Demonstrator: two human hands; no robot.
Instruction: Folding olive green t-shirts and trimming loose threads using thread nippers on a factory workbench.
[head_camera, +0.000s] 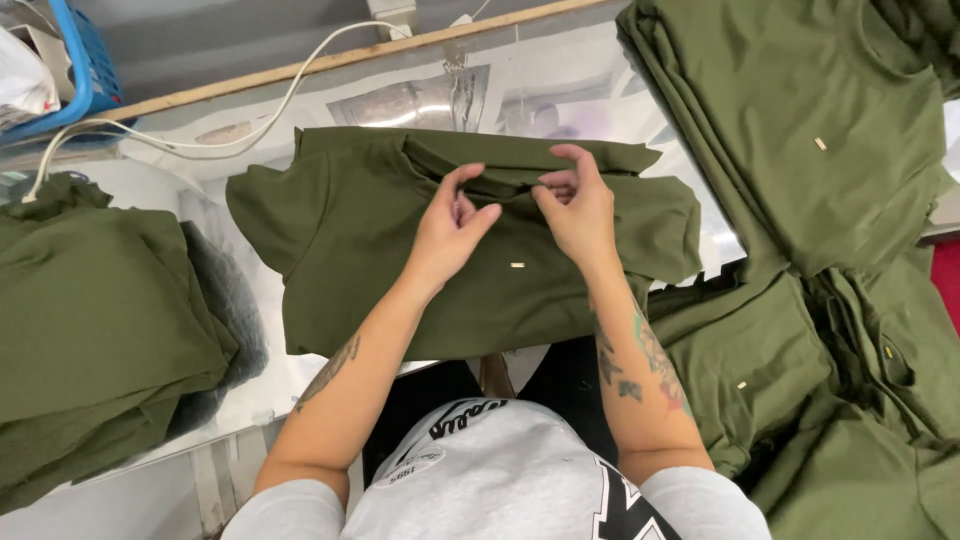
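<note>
Shirt: an olive green shirt (400, 270) lies flat on the table (600, 80), straight in front of the person.
Left hand (450, 235): fingers pinched on the fabric at the collar.
Right hand (575, 205): pinching the same collar fold, just beside the left.
Left side: stack of green garments (100, 320).
Right side: larger green pile (820, 150).
Far corner: blue basket (85, 65), white cable (250, 130).

Olive garment stacks (100, 320) and (810, 130) flank the table, with a blue basket (85, 70) and white cable (250, 125).
</note>
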